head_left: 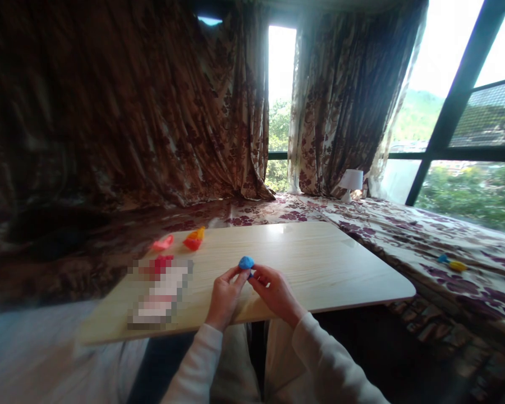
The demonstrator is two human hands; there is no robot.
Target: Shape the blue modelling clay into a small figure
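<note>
Both my hands meet over the near edge of a pale wooden table (320, 258). My left hand (224, 296) and my right hand (273, 293) pinch a small blue balloon (246, 262) between their fingertips, its rounded end sticking up above the fingers. Both wear white sleeves. On the table's far left lie a pink balloon (163, 243) and an orange balloon (194, 239), both limp and flat.
A blurred red and white packet (162, 292) lies on the table's left half. Floral cloth (425, 235) covers the platform around the table, with a blue and yellow item (452, 264) at right. A small white lamp (350, 184) stands by the curtains and window.
</note>
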